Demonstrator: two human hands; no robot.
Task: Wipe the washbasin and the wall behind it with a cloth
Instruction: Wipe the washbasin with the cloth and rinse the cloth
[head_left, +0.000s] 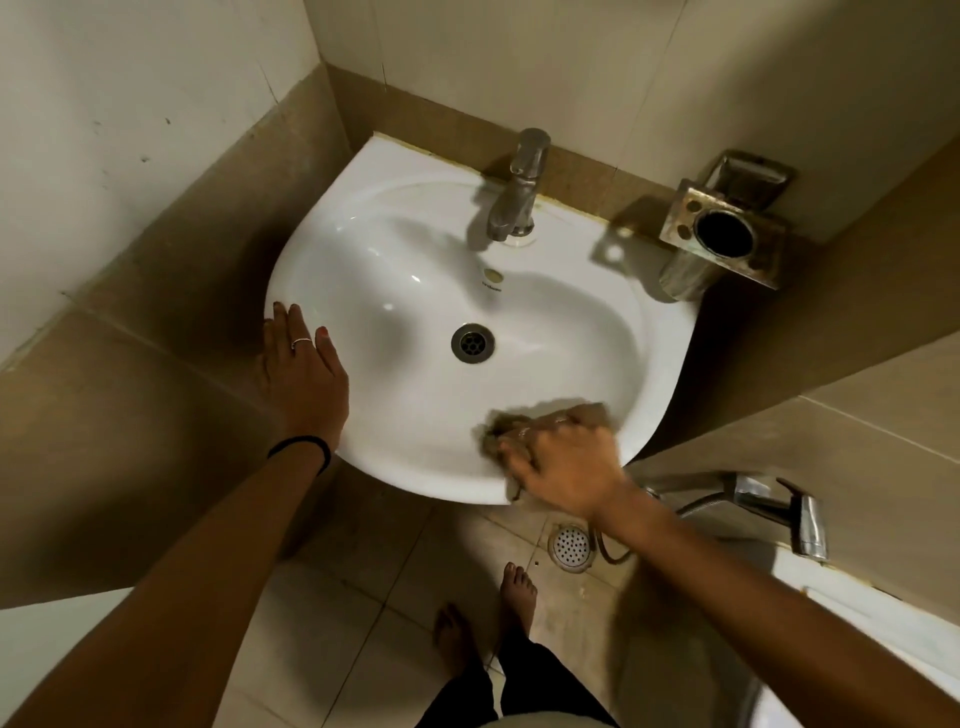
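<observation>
1. My right hand (563, 462) is clamped on the brown cloth (511, 428), pressing it on the washbasin's (395, 291) front right rim.
2. My left hand (304, 371) lies flat, fingers apart, on the left rim.
3. The tap (519, 187) stands at the back, by the wall (467, 67).

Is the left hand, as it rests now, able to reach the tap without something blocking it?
Probably yes. The left hand lies flat on the washbasin rim, holding nothing, and only open bowl lies between it and the tap. The right hand, pressing the cloth, is off that path.
</observation>
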